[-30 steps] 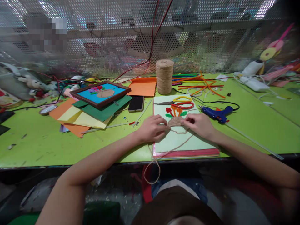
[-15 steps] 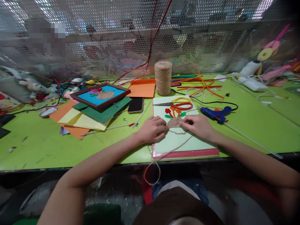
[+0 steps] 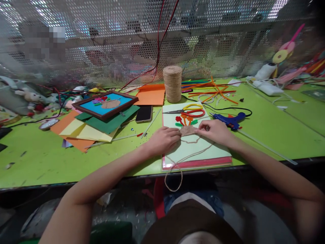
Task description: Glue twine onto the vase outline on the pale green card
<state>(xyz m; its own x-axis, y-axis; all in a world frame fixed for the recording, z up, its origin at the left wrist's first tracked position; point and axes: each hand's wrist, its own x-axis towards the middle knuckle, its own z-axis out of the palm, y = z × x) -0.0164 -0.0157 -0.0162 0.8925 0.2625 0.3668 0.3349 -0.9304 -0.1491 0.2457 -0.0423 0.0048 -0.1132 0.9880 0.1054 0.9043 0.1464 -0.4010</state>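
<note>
A small patch of brown twine [image 3: 187, 130] lies on pale green paper [image 3: 200, 153], below red and orange fuzzy flowers [image 3: 185, 119] with green leaves. My left hand [image 3: 165, 139] rests at the patch's left edge, its fingers bent together and the fingertips touching the twine. At the right edge my right hand [image 3: 212, 131] pinches the twine between thumb and forefinger. A loose strand [image 3: 177, 163] runs down across the paper and loops over the table edge. Scissors [image 3: 190, 111] with yellow and red handles lie above the flowers.
Behind the paper stands a twine spool [image 3: 173, 84]. A blue glue gun [image 3: 230, 120] with its cord is at the right. Leftward are a phone [image 3: 144, 114], a framed picture [image 3: 106, 103] and coloured sheets [image 3: 86, 130]. Orange pipe cleaners [image 3: 218, 92] lie further back.
The view has shifted slightly, moving the table's things a little left in the picture. The loose twine loop has swung right and up. Both hands remain at the twine patch.
</note>
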